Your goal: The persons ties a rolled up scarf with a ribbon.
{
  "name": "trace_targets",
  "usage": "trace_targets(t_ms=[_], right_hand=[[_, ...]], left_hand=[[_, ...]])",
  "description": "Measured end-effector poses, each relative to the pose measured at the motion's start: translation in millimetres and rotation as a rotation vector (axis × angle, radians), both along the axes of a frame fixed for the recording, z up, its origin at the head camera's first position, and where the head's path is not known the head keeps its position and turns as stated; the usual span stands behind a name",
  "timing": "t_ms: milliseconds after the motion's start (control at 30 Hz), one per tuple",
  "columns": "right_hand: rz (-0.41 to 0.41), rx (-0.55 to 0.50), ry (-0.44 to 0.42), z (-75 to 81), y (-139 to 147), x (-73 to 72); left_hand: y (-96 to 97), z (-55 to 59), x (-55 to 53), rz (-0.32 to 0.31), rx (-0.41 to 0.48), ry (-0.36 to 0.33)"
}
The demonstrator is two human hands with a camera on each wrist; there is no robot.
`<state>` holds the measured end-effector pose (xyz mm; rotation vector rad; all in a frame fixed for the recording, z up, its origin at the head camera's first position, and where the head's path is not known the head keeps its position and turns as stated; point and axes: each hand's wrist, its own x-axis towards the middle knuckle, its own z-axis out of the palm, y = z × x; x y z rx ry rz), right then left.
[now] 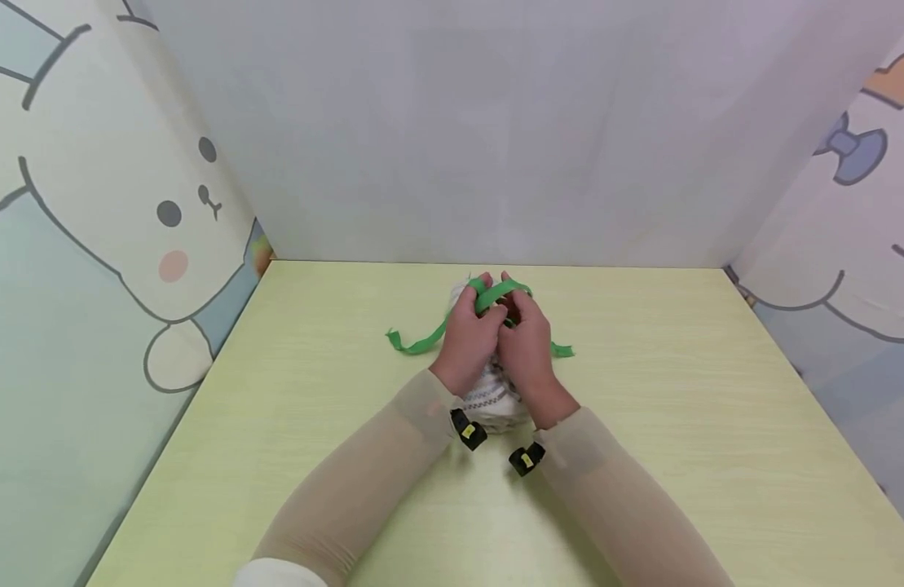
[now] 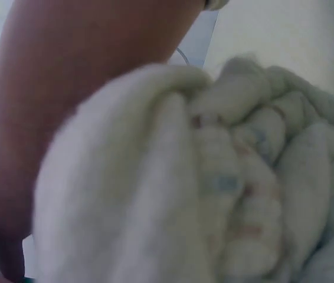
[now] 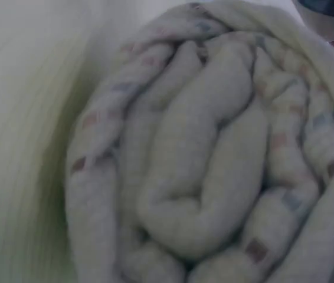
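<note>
A rolled white towel point(image 1: 488, 399) with a dark patterned band lies on the table, pointing away from me. Around its far part runs a green ribbon point(image 1: 422, 346), its loose ends trailing out to both sides. Over the roll, my left hand point(image 1: 468, 341) pinches the ribbon between thumb and fingers. Close against it, my right hand point(image 1: 526, 338) grips another part of the ribbon, where a loop crosses between the fingertips. The right wrist view shows the spiral end of the towel point(image 3: 196, 183); in the left wrist view its folds point(image 2: 137, 183) fill the middle. The crossing under my fingers is partly hidden.
The pale wood-grain table point(image 1: 290, 408) reaches a plain white wall point(image 1: 496, 139) at the back. Side panels with cartoon figures point(image 1: 151, 204) stand left and right. Small black cameras point(image 1: 469, 430) sit at both sleeved wrists.
</note>
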<state>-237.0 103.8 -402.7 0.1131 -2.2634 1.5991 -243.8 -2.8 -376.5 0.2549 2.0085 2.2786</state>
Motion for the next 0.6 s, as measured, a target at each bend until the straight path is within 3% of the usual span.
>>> trace_targets(t_ms=[233,433,600], right_hand=[[0.022,0.042,0.021,3.1,1.4,-6.1],[0.071,-0.075,-0.063,4.3,1.9,-10.1],[0.132,-0.16,-0.126,3.0,4.4,-13.2]], left_hand=[[0.5,1.8,-0.2,0.035,-0.065,0.017],[-0.3,2.8,1.3,0.059,-0.093,0.036],[-1.9,2.0,2.1,0.034,-0.039,0.021]])
